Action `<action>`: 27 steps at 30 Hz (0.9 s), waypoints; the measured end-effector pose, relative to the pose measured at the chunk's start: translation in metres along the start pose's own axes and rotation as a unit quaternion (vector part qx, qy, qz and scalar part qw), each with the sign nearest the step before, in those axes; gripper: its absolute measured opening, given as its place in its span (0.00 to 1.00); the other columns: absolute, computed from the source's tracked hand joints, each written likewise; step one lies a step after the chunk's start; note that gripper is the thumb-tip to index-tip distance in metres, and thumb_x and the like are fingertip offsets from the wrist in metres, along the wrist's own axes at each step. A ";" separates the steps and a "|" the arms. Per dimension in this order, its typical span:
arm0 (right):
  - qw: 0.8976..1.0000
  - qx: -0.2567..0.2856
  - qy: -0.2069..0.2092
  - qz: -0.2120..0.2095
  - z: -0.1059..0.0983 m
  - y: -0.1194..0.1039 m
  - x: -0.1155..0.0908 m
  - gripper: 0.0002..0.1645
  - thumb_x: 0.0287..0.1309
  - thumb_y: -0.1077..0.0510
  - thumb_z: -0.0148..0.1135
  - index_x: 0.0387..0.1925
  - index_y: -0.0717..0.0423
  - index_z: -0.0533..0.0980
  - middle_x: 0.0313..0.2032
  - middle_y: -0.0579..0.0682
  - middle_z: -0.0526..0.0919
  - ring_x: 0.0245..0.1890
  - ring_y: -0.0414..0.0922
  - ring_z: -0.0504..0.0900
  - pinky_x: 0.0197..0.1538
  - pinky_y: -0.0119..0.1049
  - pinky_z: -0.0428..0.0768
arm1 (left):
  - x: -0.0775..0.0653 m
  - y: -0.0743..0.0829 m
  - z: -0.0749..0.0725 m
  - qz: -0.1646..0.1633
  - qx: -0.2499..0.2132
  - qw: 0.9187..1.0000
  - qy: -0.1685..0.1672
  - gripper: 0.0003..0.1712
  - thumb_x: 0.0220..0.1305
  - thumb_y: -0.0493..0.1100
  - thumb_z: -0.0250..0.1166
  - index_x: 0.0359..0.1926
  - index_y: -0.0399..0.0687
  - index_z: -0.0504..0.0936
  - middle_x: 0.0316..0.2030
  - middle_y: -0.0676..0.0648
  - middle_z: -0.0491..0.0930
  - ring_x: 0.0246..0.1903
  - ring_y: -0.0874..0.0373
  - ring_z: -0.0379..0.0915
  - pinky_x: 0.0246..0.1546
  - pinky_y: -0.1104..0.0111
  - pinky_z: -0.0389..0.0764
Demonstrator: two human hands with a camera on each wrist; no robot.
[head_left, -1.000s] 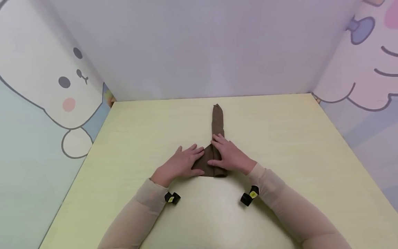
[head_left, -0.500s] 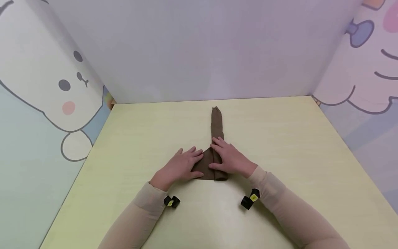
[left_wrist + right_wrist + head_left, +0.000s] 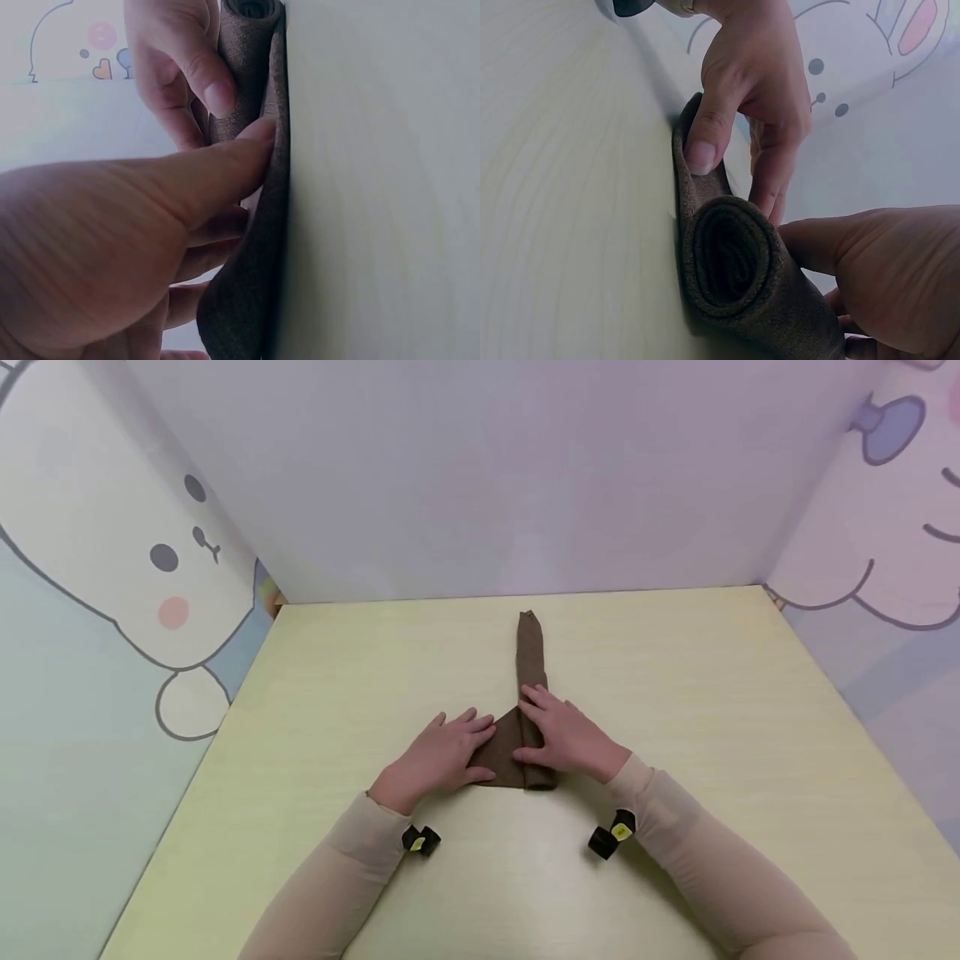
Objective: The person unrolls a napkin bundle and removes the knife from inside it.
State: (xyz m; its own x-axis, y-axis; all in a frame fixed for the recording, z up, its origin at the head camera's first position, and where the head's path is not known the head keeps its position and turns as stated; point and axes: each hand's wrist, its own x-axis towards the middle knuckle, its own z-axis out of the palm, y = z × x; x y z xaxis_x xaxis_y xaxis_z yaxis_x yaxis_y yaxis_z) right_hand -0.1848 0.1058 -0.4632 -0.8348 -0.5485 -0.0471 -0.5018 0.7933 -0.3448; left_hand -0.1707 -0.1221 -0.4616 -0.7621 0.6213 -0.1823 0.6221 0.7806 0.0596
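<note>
A dark brown cloth (image 3: 503,755) lies near the middle of the table, partly rolled up. Its long roll (image 3: 531,647) points away from me, and a flat, tapering flap extends to the left of it. With fingers spread, my left hand (image 3: 431,758) presses on the flap, its thumb along the near edge. My right hand (image 3: 570,735) rests over the near half of the roll, thumb toward the flap. In the right wrist view, the roll's spiral end (image 3: 731,259) faces the camera, and the left thumb presses the flap beside it.
The pale yellow table (image 3: 360,668) meets a plain light wall (image 3: 480,477) at its back edge. Side walls with cartoon drawings (image 3: 165,557) stand at left and right. A small black camera (image 3: 422,841) sits at the left wrist, and another black camera (image 3: 611,835) at the right.
The head view shifts slightly. Both hands stay in about the same places on the cloth, and the roll looks unchanged.
</note>
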 end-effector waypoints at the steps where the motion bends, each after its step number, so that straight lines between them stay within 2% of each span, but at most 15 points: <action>1: 1.000 -0.002 0.000 0.004 -0.001 0.000 -0.001 0.51 0.56 0.37 0.65 0.70 0.64 0.60 0.73 0.58 0.52 0.73 0.56 0.48 0.64 0.61 0.59 | 0.001 0.000 -0.001 0.000 0.000 1.000 0.001 0.43 0.62 0.68 0.58 0.71 0.49 0.64 0.71 0.51 0.58 0.71 0.51 0.49 0.63 0.44 0.58; 9: 1.000 -0.006 -0.013 0.021 -0.008 0.000 -0.003 0.51 0.56 0.38 0.65 0.70 0.64 0.60 0.74 0.57 0.50 0.73 0.55 0.48 0.65 0.60 0.59 | 0.003 0.002 -0.003 -0.012 0.002 1.000 -0.003 0.44 0.61 0.68 0.58 0.71 0.51 0.64 0.72 0.53 0.57 0.72 0.51 0.48 0.64 0.44 0.57; 27: 0.999 0.004 -0.029 0.030 -0.017 0.003 -0.009 0.52 0.54 0.39 0.68 0.71 0.62 0.59 0.73 0.58 0.52 0.70 0.55 0.57 0.65 0.60 0.59 | 0.001 0.003 -0.002 -0.032 -0.018 0.999 -0.015 0.44 0.60 0.67 0.61 0.71 0.54 0.63 0.72 0.55 0.55 0.72 0.52 0.46 0.65 0.45 0.56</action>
State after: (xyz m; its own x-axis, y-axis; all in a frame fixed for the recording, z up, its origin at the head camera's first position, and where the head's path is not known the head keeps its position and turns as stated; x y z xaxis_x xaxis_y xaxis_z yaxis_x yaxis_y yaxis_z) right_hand -0.1827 0.1179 -0.4478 -0.8486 -0.5148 -0.1220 -0.4491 0.8229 -0.3481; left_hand -0.1699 -0.1188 -0.4593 -0.7945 0.5672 -0.2168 0.5644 0.8215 0.0809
